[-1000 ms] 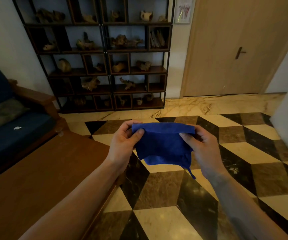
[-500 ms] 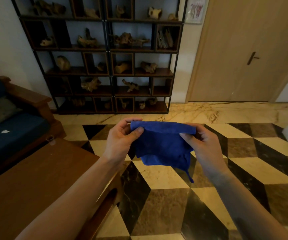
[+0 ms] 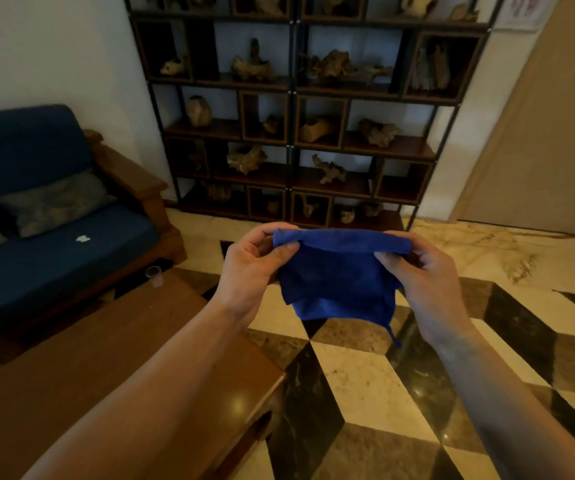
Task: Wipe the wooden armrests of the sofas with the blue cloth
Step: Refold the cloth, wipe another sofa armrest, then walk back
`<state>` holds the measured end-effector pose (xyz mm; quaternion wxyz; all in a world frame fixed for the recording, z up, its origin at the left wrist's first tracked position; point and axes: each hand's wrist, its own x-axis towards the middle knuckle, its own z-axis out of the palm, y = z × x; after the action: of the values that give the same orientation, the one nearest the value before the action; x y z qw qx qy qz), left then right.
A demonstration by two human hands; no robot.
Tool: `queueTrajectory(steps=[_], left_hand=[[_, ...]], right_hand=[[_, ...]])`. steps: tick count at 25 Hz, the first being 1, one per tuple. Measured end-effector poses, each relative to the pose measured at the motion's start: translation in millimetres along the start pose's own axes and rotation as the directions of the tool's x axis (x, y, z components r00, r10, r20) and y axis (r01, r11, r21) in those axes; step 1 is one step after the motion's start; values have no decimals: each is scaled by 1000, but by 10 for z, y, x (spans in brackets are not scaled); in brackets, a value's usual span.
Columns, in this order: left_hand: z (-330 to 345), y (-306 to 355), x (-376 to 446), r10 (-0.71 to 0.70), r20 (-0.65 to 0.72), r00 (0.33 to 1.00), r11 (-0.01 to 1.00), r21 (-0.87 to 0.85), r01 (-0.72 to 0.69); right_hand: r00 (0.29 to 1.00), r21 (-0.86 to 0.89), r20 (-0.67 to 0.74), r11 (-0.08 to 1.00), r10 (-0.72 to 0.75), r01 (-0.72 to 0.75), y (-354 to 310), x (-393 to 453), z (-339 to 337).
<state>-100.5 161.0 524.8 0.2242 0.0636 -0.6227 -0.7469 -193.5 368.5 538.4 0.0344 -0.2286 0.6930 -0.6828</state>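
A folded blue cloth (image 3: 338, 275) hangs in front of me at chest height, stretched between both hands. My left hand (image 3: 249, 271) pinches its upper left corner and my right hand (image 3: 424, 282) grips its upper right edge. A thin loop dangles from the cloth's lower right corner. To the left stands a sofa with dark blue cushions (image 3: 47, 251). Its wooden armrest (image 3: 130, 174) runs along the sofa's right side, well away from the cloth and both hands.
A low wooden table (image 3: 112, 368) fills the lower left, with a small clear cup (image 3: 154, 274) at its far corner. A dark shelf unit (image 3: 293, 109) with driftwood pieces stands against the wall. A wooden door (image 3: 552, 133) is at the right. Checkered marble floor (image 3: 365, 386) lies ahead.
My view has turned left, so the sofa and its armrest are more fully in sight and the door has slid right. Both hands still hold the cloth the same way.
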Motion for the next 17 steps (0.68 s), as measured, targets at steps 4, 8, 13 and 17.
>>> queueTrajectory(steps=[4,8,13,17], left_hand=[[-356,-29,339,45,-161,986,999,28,-41],[-657,-22,664,130,-382,915,989,120,-91],[-845,98,747,204,-546,812,971,222,-95],[-977,119,617,232,-680,696,963,260,-67]], right_hand=[[985,54,172,998,-22,13,215,629,423],[921,128,387,992,-35,-16,371,1394,894],[829,213,554,976,-73,-56,425,1918,1371],[712,231,697,967,-84,-112,512,2075,1803]])
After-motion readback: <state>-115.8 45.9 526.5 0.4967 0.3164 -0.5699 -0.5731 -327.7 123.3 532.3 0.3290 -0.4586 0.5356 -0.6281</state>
